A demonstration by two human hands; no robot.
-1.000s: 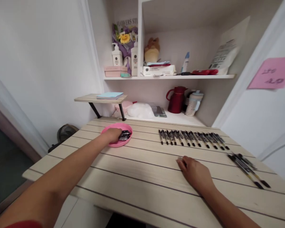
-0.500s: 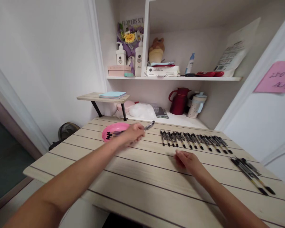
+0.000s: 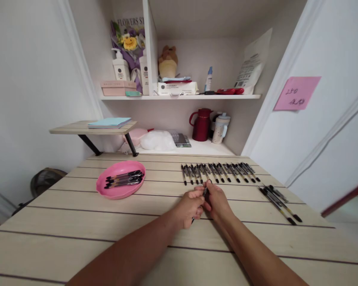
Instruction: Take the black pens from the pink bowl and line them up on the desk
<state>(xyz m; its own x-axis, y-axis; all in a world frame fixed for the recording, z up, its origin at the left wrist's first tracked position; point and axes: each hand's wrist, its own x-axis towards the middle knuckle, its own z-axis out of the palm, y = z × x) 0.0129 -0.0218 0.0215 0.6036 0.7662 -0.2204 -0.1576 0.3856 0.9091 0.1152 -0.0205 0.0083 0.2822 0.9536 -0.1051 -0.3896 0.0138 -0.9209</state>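
Both my hands meet over the middle of the wooden table (image 3: 77, 222). My left hand (image 3: 189, 207) is closed around a black pen (image 3: 205, 192), and my right hand (image 3: 216, 201) pinches the same pen near its upper end. Just beyond my hands lies a row of several black pens (image 3: 217, 172), side by side. To the left stands a pink bowl (image 3: 121, 184) with several more pens in it.
A few pens (image 3: 279, 200) lie slanted at the table's right side. A small raised wooden stand (image 3: 92, 128) with a blue notebook sits at the back left. Shelves behind hold a red jug (image 3: 201, 124), bottles, a plush toy and boxes. A pink note (image 3: 296, 92) hangs on the right wall.
My left hand took a pen from the pink bowl and carried it right to the table's middle. My right hand rose from the table and joined it on the pen. The view shifted right.
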